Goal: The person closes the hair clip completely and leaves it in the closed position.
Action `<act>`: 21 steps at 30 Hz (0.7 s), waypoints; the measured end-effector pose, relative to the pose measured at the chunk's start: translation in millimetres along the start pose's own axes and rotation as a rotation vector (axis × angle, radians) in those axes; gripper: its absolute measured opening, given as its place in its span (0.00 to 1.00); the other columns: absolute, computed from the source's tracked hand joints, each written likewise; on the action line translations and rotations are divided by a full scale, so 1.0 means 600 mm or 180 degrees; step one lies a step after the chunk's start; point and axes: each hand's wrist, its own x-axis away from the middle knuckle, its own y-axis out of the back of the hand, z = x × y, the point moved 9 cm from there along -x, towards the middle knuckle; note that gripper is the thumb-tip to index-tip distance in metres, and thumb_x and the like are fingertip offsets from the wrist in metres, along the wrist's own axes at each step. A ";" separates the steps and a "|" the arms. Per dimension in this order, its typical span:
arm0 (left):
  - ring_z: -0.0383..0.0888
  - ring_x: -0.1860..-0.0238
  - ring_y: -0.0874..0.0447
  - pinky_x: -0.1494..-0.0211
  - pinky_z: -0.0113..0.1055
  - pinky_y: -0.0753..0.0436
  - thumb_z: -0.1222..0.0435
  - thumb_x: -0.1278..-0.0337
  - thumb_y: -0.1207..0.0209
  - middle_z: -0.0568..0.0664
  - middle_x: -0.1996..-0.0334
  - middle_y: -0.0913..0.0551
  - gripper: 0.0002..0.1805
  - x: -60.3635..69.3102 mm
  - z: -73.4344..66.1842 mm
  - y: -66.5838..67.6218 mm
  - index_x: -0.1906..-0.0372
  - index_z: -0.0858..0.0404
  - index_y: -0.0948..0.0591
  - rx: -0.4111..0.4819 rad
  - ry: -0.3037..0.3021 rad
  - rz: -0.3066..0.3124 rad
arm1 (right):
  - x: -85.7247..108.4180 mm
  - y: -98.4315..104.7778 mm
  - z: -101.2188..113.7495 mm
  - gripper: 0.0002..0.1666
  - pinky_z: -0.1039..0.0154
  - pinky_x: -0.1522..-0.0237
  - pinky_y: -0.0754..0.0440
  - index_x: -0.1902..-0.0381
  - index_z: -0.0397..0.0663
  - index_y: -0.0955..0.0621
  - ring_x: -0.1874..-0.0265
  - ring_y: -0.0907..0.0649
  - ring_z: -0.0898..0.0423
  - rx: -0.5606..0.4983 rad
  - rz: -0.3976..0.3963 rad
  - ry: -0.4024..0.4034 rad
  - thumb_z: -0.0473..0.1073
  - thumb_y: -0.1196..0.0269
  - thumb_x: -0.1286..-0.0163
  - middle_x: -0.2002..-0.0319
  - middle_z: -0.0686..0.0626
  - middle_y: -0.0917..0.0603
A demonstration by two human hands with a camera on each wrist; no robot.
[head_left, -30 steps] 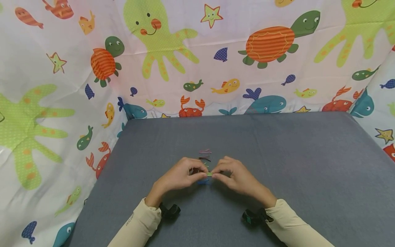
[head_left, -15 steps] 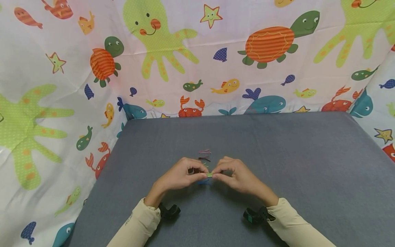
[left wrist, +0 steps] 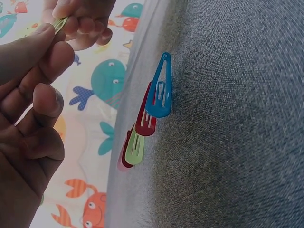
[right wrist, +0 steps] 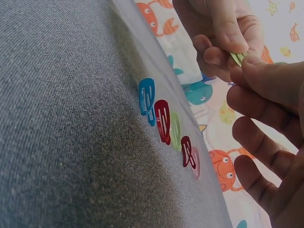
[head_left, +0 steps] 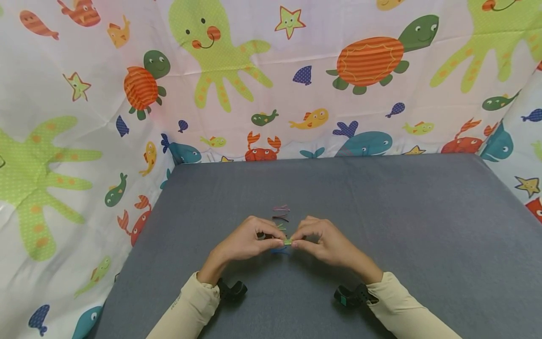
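A light green snap hair clip (head_left: 287, 242) is held between both hands above the table. My left hand (head_left: 251, 241) pinches one end with thumb and forefinger, and my right hand (head_left: 323, 244) pinches the other end the same way. Fingertips cover much of the held clip (right wrist: 238, 58). Below the hands lies a row of hair clips on the cloth. The blue clip (left wrist: 158, 112) is nearest me, then a red clip (right wrist: 163, 118) and another light green clip (right wrist: 175, 131). Farther off come a dark red clip (right wrist: 185, 151) and a pink clip (head_left: 281, 208).
Grey cloth (head_left: 402, 226) covers the table. A white curtain (head_left: 237, 127) printed with sea animals stands behind it and along both sides. Each wrist carries a black camera (head_left: 233, 291), with beige sleeves (head_left: 186, 306) behind.
The held light green clip has shifted slightly toward me, and its tilt looks a little different. Both hands keep their pinch. The clips on the table have not moved.
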 end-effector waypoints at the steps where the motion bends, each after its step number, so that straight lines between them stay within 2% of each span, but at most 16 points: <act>1: 0.34 0.72 0.26 0.67 0.30 0.24 0.63 0.32 0.36 0.49 0.66 0.11 0.09 0.000 0.000 0.000 0.56 0.62 0.09 -0.0002 -0.0005 -0.0003 | 0.000 0.000 0.000 0.07 0.57 0.65 0.23 0.61 0.56 0.10 0.67 0.23 0.64 -0.0002 0.0006 -0.0001 0.38 0.32 0.31 0.69 0.57 0.13; 10: 0.33 0.72 0.24 0.68 0.28 0.25 0.64 0.34 0.35 0.45 0.65 0.10 0.08 0.000 0.002 0.002 0.56 0.58 0.08 0.0020 -0.0104 -0.0067 | 0.000 0.000 0.002 0.07 0.56 0.64 0.23 0.61 0.53 0.09 0.67 0.22 0.63 -0.0015 0.0061 0.0031 0.39 0.33 0.30 0.68 0.57 0.13; 15: 0.31 0.73 0.25 0.69 0.28 0.25 0.64 0.34 0.35 0.50 0.66 0.10 0.07 0.003 0.002 0.002 0.57 0.59 0.09 0.0031 -0.0188 -0.0083 | -0.001 -0.002 0.001 0.06 0.56 0.64 0.24 0.61 0.52 0.09 0.67 0.23 0.63 -0.0027 0.0101 0.0004 0.40 0.33 0.30 0.68 0.57 0.13; 18: 0.31 0.72 0.24 0.68 0.29 0.23 0.64 0.34 0.35 0.53 0.66 0.10 0.07 0.003 0.002 0.002 0.57 0.59 0.09 0.0085 -0.0184 -0.0074 | -0.001 -0.004 -0.001 0.06 0.57 0.64 0.24 0.61 0.52 0.09 0.67 0.23 0.63 -0.0032 0.0126 -0.0030 0.41 0.33 0.30 0.68 0.58 0.13; 21: 0.32 0.70 0.21 0.66 0.30 0.22 0.64 0.35 0.34 0.51 0.65 0.09 0.07 0.002 0.005 0.001 0.57 0.58 0.08 0.0170 -0.0135 -0.0059 | 0.000 -0.004 -0.002 0.06 0.57 0.64 0.24 0.61 0.51 0.09 0.67 0.23 0.63 -0.0047 0.0143 -0.0056 0.41 0.33 0.30 0.68 0.58 0.13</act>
